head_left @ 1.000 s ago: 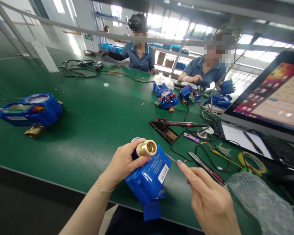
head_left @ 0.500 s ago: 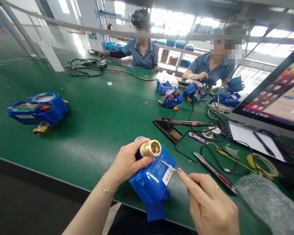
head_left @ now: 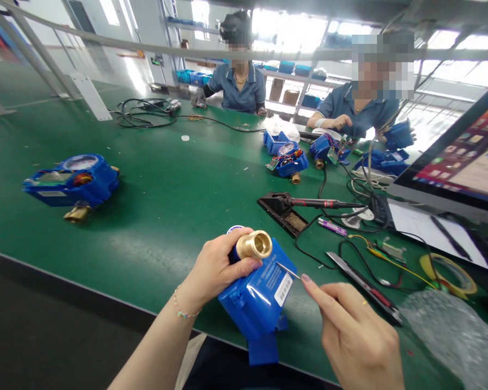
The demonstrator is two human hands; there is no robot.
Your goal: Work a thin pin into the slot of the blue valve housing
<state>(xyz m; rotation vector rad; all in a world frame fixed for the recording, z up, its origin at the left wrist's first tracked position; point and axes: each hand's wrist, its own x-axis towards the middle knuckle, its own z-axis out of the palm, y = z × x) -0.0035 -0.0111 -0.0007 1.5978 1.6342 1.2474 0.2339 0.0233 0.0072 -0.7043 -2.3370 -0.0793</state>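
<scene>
Head view: a green bench [head_left: 154,200] in a bright workshop, two co-workers seated across it. The left hand [head_left: 213,268] grips a blue meter [head_left: 260,295] by its brass fitting [head_left: 254,245], held over the bench's near edge. The right hand [head_left: 358,336] pinches a thin probe [head_left: 288,270], its tip on the meter. Open surface lies left, toward another meter [head_left: 71,181]; cables and a monitor [head_left: 463,157] crowd the right.

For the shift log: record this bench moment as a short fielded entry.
left hand: grips blue plastic water meter with brass threaded fitting, held over the table edge
right hand: pinches thin metal pin, tip at the meter's white label
surface: green bench mat
nearby: soldering iron on black stand; second blue meter at left
others: two seated co-workers across the bench
</scene>
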